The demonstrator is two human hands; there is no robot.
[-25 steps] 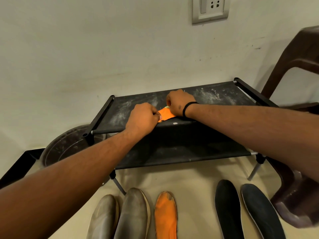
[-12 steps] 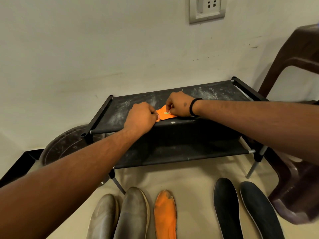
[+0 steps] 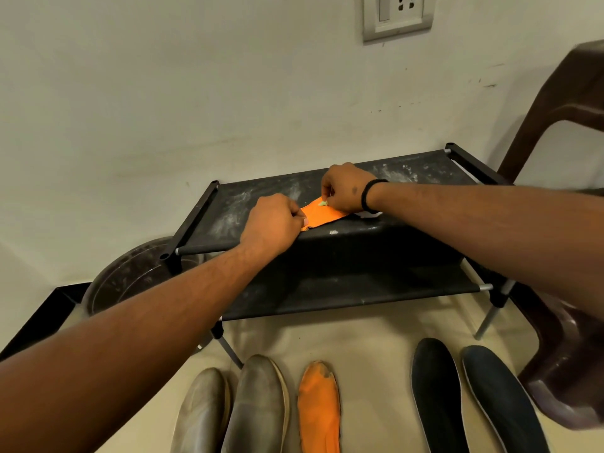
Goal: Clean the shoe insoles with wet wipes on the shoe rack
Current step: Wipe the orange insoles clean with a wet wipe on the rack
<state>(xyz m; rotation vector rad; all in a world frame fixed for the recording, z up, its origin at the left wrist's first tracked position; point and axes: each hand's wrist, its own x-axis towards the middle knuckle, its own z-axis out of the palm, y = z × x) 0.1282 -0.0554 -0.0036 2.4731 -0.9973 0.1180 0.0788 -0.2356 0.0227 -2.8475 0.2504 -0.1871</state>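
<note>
On the top shelf of the shoe rack (image 3: 261, 194), the left hand (image 3: 271, 222) pinches one end of the orange insole (image 3: 322, 214) so it cannot slide. The right hand (image 3: 346, 188) has curled fingers on a small pale piece, perhaps the wet wipe, pressed on the insole for rubbing.

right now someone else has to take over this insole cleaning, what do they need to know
Left hand: pinning the near end of the orange insole on the shoe rack's top shelf.
Right hand: on the insole's far end, pinching something small and pale; a white scrap, perhaps a wipe, shows under the wrist.
On the floor: two grey insoles, a second orange insole, two dark insoles.
Done: cannot tell.
Left: finish this insole, then wipe whichever of the floor five are unwiped.
</note>
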